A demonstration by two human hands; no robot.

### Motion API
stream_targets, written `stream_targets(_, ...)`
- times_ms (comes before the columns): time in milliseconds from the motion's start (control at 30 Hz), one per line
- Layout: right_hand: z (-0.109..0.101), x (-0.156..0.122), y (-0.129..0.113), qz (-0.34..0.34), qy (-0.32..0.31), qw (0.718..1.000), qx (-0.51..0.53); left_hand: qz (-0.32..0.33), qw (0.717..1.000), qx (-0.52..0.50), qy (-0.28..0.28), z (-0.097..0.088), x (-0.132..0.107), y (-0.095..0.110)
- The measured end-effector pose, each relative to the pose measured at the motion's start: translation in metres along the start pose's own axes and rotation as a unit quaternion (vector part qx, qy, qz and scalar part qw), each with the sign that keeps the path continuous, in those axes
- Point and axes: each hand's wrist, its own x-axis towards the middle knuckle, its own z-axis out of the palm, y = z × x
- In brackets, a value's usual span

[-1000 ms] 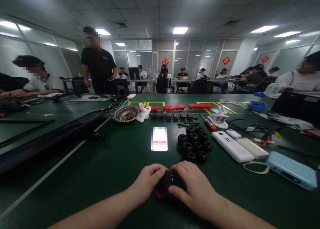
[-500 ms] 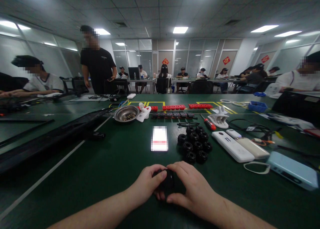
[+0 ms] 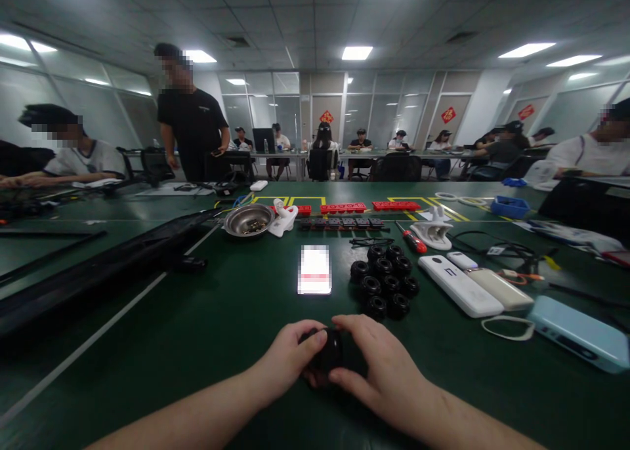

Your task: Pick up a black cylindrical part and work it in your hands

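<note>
Both my hands meet low at the middle of the green table (image 3: 207, 332). My left hand (image 3: 290, 355) and my right hand (image 3: 384, 371) are closed together on a small black round part (image 3: 329, 353), which shows between the thumbs. Most of that part is hidden by my fingers. Just beyond my right hand lies a cluster of several black ring-shaped parts (image 3: 384, 279). A lit phone (image 3: 314, 270) lies flat straight ahead of my hands.
A metal bowl (image 3: 248, 220) and white clip sit at the back left, red and black part strips (image 3: 344, 208) behind the phone. White power banks (image 3: 457, 286), a blue one (image 3: 581, 332), a red-handled screwdriver (image 3: 412, 241) and cables lie right. People sit around; one stands at the left.
My hands have stayed on the black part, with the fingers shifting slightly around it. The view has tipped down a little.
</note>
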Motion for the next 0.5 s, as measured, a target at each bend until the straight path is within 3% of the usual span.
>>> stream_targets(200,-0.0009,0.0006,-0.0024,0.068,-0.043,0.997,-0.018,0.001,1.0,0.022,-0.002,0.0039,-0.004,0.0066)
stream_targets(500,0.0027,0.0008,0.0022,0.011,-0.02,0.999,0.022,-0.024,1.0,0.004,-0.001,0.0023,0.0,0.0074)
